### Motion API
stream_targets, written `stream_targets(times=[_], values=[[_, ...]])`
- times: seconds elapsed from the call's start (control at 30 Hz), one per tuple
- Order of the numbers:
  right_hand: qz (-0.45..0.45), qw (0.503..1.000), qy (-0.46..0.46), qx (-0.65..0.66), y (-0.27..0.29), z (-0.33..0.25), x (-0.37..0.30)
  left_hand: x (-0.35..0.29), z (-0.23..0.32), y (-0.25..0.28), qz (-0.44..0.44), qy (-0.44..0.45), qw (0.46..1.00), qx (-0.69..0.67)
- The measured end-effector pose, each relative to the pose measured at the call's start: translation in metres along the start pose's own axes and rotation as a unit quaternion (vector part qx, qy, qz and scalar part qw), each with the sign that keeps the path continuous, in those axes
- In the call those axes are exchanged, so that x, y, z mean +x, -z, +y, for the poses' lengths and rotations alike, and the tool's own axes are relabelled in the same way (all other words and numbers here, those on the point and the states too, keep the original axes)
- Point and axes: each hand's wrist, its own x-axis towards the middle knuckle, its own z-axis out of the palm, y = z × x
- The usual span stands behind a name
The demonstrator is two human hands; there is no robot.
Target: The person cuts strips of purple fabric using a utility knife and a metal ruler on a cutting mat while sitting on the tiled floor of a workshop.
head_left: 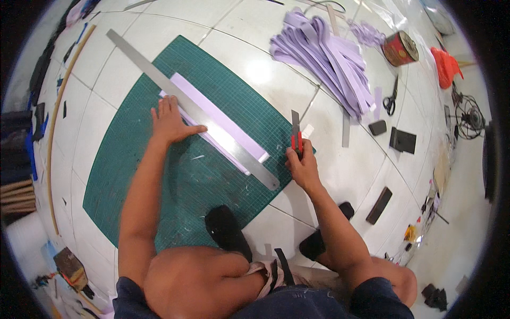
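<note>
A long steel ruler [139,61] lies slantwise across a lilac strip of material [215,117] on the green cutting mat [127,175]. My left hand [171,123] is spread over the ruler's near edge, its fingertips and thumb pressing down on the metal and the lilac piece. Lilac shows on both sides of the ruler. In my right hand [304,169] is a red and black utility knife [296,139], its wide blade out and pointing away from me. That hand is at the mat's right corner, apart from the lilac strip.
A heap of lilac strips [326,64] lies on the tiled floor at the far right, near a rusty tin [399,49]. Black scissors [391,98], a dark block [378,205] and small black pieces lie to the right. A long wooden strip [56,133] runs along the left.
</note>
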Motion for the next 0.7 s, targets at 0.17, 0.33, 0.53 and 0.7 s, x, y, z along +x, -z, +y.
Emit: stream_targets(times=[0.17,0.33,0.53,0.7], values=[[-0.057,0.995,-0.044,-0.063,-0.002,-0.039,0.000,0.001,0.017,0.015,-0.017,0.019,0.999,0.027],[-0.119,0.985,0.010,-0.124,-0.011,-0.054,0.011,0.007,0.030,0.029,-0.066,0.034,0.996,0.049],[-0.137,0.975,0.095,-0.146,-0.035,-0.065,0.037,0.013,0.026,0.019,-0.071,0.047,0.995,0.050],[-0.214,0.946,0.071,-0.231,-0.056,-0.102,0.057,0.010,0.026,0.022,-0.093,0.039,0.993,0.054]])
